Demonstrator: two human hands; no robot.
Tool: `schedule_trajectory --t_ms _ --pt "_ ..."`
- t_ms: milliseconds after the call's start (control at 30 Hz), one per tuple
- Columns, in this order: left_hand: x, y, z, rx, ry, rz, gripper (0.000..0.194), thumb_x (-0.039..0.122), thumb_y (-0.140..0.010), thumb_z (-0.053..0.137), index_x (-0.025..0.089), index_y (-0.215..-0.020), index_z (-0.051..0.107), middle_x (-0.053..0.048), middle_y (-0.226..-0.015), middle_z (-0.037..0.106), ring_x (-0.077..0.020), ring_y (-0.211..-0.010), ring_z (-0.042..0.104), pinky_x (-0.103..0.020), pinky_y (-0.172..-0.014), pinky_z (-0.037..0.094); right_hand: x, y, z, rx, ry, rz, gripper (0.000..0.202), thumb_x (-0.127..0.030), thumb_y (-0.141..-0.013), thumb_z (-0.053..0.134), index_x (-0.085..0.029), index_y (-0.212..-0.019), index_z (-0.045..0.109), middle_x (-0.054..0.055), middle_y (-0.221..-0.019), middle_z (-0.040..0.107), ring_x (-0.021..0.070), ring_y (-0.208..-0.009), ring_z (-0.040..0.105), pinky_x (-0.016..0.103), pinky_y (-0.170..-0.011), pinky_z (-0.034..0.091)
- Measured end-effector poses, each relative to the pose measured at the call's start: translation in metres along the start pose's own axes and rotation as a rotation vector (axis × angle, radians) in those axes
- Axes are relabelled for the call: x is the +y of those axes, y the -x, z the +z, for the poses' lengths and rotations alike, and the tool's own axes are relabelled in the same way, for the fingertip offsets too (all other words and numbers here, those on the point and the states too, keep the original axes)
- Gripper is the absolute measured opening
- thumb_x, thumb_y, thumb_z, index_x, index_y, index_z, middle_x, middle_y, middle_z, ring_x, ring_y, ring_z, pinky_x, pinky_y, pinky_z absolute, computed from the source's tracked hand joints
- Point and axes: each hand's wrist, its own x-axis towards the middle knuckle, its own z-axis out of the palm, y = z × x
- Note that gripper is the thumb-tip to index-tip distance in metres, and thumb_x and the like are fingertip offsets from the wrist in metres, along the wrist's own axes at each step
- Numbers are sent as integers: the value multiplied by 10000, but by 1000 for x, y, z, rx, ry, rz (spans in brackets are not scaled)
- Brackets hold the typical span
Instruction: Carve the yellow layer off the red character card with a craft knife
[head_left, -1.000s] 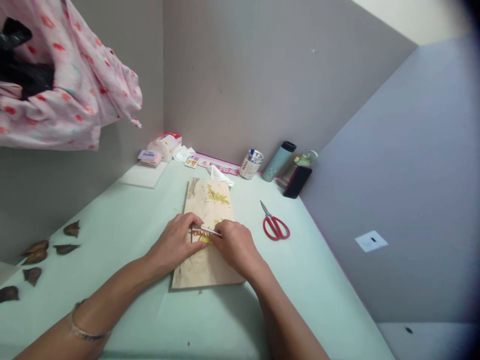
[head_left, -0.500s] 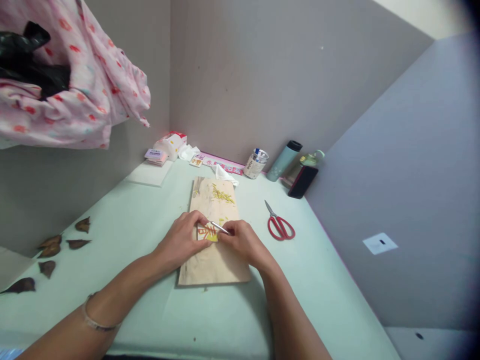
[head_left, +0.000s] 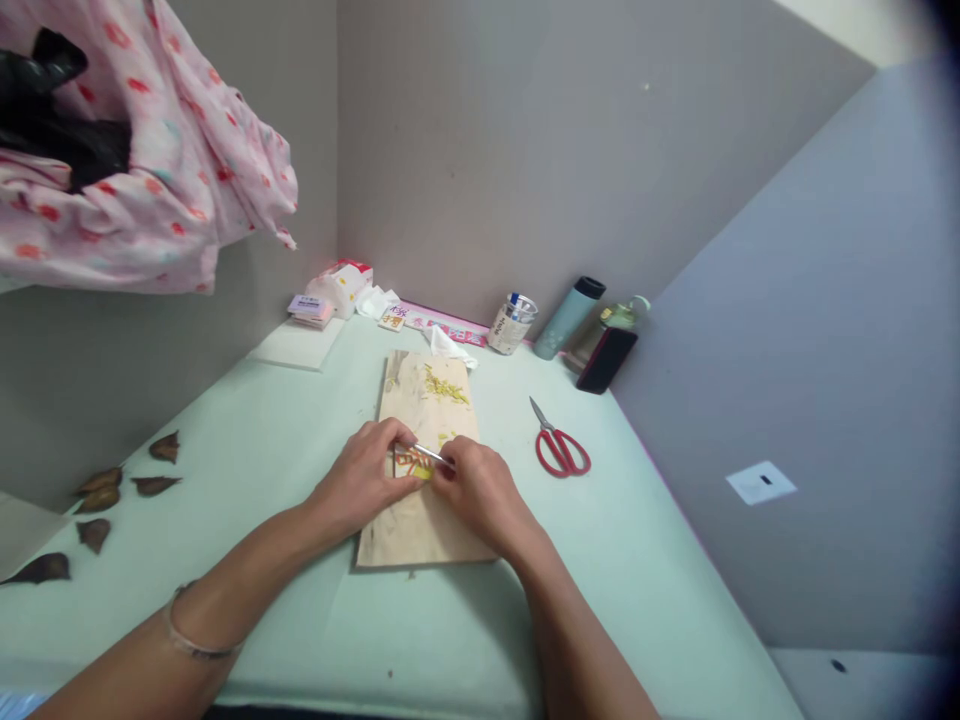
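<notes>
A small carving block (head_left: pixel 422 471), yellow where cut and marked with orange-red strokes, lies on a wooden board (head_left: pixel 409 535). My left hand (head_left: pixel 373 462) grips its left side, thumb at the near edge and forefinger at the far edge. My right hand (head_left: pixel 474 484) is closed around a slim silver carving knife (head_left: pixel 433 454), slanted across the block. The knife's upper left end lies by my left fingertip; my right fingers hide its other end. Yellow shavings (head_left: pixel 444 386) are scattered on the board's far part, with a few beside the block.
Red-handled scissors (head_left: pixel 559 445) lie right of the board. Along the back stand a glass jar (head_left: pixel 513 324), a blue-green tumbler (head_left: pixel 568 320), a phone (head_left: pixel 607 360) and a tissue pack (head_left: pixel 342 288). A crumpled tissue (head_left: pixel 450 347) touches the board's far end. Dry leaves (head_left: pixel 100 494) lie left.
My right hand has shifted slightly left, and the knife has moved a little left with it over the block. My left hand keeps its hold. The view has shifted slightly.
</notes>
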Motion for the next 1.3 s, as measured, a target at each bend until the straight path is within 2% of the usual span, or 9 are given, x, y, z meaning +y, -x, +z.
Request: schedule_trajectory --t_ms 133,267,400,567,800,1033,1300 --pt "-2 0 -2 -21 1 10 278 322 -731 659 248 -981 563 -32 -1060 635 -287 -1077 558 -413 -940 452 9 -3 5 22 -36 6 228 -232 -854 685 -179 -684 543 -59 -649 501 104 -585 441 241 -582 339" --pt "-4 0 -5 -57 6 27 267 317 -762 655 260 -1014 585 -30 -1126 645 -289 -1134 554 -429 -994 444 31 1 -5 70 -116 -29 219 -272 -927 563 -178 -732 596 -31 -683 550 121 -629 512 244 -588 382" --pt "-4 -1 -8 -91 6 50 346 324 -777 661 273 -1115 604 -39 -1198 640 -295 -1194 544 -441 -1054 417 51 20 -15 86 -173 -152 264 -331 -995 465 -193 -1008 690 43 -936 636 157 -822 601 255 -725 462" --pt "-3 0 -9 -113 -5 70 372 313 -801 642 280 -1170 601 -46 -1255 633 -297 -1252 516 -460 -1103 374 64 42 -13 111 -155 -221 307 -278 -1006 443 -201 -1225 643 73 -1003 675 175 -830 629 277 -746 478" --pt "-4 1 -9 -118 -23 81 360 359 -844 613 280 -1194 594 -57 -1281 615 -305 -1263 505 -463 -1109 372 61 46 -10 91 -81 -304 230 -229 -1003 456 -235 -1063 679 38 -917 650 161 -783 609 255 -690 437" --pt "-3 1 -9 -127 -35 74 367 333 -833 611 272 -1194 586 -57 -1281 611 -293 -1257 505 -458 -1112 359 62 52 -12 72 -54 -317 266 -224 -1011 472 -242 -1165 688 22 -868 655 140 -717 598 238 -633 424" --pt "-3 0 -9 -126 -44 79 368 324 -828 612 282 -1192 590 -49 -1276 620 -301 -1266 506 -459 -1105 371 62 51 -11 66 -33 -318 267 -225 -997 493 -256 -1139 717 32 -932 642 125 -718 611 222 -608 448"
